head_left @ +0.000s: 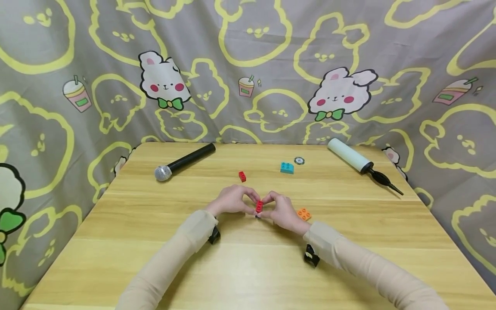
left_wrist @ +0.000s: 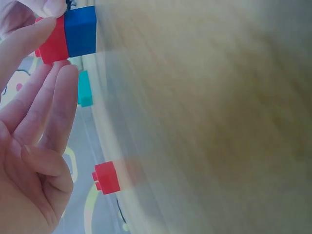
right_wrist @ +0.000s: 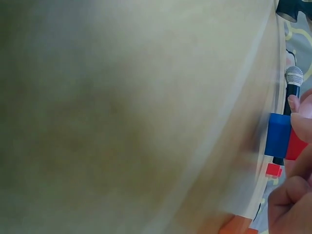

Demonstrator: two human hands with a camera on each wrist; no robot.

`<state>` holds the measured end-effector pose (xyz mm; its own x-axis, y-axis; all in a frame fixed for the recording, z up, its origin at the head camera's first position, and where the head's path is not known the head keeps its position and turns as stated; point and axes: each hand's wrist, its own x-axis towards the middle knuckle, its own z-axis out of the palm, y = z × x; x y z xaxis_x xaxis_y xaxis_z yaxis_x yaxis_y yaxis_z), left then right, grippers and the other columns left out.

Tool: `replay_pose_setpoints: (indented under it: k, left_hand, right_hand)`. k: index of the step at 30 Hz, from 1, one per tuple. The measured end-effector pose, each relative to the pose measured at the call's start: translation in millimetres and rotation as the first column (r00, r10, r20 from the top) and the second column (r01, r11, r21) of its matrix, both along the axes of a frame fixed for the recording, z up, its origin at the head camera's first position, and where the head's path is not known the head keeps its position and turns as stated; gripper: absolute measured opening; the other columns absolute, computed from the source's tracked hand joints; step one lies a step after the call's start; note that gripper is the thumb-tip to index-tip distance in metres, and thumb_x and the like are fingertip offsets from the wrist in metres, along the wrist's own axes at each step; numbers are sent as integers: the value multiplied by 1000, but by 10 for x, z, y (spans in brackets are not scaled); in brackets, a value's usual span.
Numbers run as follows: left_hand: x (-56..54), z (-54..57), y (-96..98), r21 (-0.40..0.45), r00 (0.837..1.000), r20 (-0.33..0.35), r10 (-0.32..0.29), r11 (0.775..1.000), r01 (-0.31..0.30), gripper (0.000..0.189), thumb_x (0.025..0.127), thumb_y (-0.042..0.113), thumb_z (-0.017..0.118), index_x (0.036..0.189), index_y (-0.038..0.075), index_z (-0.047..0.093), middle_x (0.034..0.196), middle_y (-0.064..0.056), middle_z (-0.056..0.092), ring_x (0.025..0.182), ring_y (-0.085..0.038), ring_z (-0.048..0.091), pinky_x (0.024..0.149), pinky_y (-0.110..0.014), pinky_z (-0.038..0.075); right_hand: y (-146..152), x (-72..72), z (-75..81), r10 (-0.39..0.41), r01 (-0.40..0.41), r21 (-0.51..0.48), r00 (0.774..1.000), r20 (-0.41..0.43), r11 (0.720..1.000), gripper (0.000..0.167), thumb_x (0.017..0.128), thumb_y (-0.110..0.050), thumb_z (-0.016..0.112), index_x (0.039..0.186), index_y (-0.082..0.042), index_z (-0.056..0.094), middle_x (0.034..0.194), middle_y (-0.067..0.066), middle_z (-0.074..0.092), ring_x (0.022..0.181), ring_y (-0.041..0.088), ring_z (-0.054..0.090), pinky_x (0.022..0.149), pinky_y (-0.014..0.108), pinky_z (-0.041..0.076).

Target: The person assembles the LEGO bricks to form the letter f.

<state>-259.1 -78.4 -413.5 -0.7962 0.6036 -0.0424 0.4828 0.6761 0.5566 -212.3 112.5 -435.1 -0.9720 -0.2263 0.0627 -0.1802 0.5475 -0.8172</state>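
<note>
A red toy brick (head_left: 259, 206) is at the middle of the table, studs up, with a blue brick (left_wrist: 80, 31) flush against its underside. My left hand (head_left: 232, 200) pinches the red brick between thumb and fingers from the left. From the opposite side my right hand (head_left: 284, 213) pinches the same brick. In the right wrist view the blue brick (right_wrist: 278, 134) shows below my thumb, its faces lined up with the red one. Only a dark sliver of it shows in the head view. An orange brick (head_left: 304, 214) lies just beside my right hand.
Beyond my hands lie another small red brick (head_left: 242, 176), a teal brick (head_left: 286, 168) and a round chip (head_left: 299, 160). A microphone (head_left: 185, 162) rests at the back left, a pale hand pump (head_left: 350, 156) at the back right. A patterned curtain (head_left: 248, 56) hangs behind the wooden table (head_left: 248, 275).
</note>
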Motion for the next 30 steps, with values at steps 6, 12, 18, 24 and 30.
replay_pose_setpoints:
  k: [6, 12, 18, 24, 30]
  left_hand:
    - [30, -33, 3, -24, 1000, -27, -13, 1000, 13, 30, 73, 36, 81, 101, 30, 70, 100, 14, 72, 97, -12, 63, 74, -31, 43]
    - [28, -38, 10, -35, 999, -32, -11, 999, 10, 29, 74, 35, 80, 99, 29, 67, 101, 13, 71, 100, -13, 63, 75, -33, 43]
    - [23, -31, 29, -43, 1000, -23, -11, 999, 10, 29, 75, 36, 80, 99, 30, 66, 100, 14, 71, 98, -11, 62, 75, -31, 42]
    - [29, -31, 33, -46, 999, -30, -20, 999, 19, 28, 75, 35, 79, 99, 30, 65, 100, 15, 70, 95, -10, 62, 72, -29, 39]
    - [20, -15, 24, -42, 1000, -18, -20, 999, 19, 27, 76, 34, 79, 99, 30, 65, 100, 14, 70, 91, -10, 60, 70, -28, 38]
  right_hand:
    - [25, 43, -27, -1, 2, -12, 999, 49, 1000, 56, 67, -15, 86, 116, -8, 59, 107, 4, 68, 112, 29, 58, 105, 58, 31]
    - [217, 70, 70, 79, -79, 1, 996, 43, 997, 71, 69, -15, 86, 130, -5, 51, 115, 11, 66, 117, 34, 54, 103, 59, 32]
    - [618, 90, 112, 147, -148, 47, 989, 35, 988, 71, 72, -17, 84, 132, -4, 48, 118, 13, 63, 110, 34, 56, 94, 50, 42]
    - [979, 114, 52, 206, -205, 89, 979, 2, 975, 75, 71, -21, 85, 135, -7, 48, 118, 12, 62, 108, 32, 57, 86, 41, 42]
    - [1244, 92, -50, 233, -223, 142, 971, -55, 964, 79, 67, -22, 86, 134, -4, 49, 118, 13, 64, 118, 40, 52, 101, 66, 27]
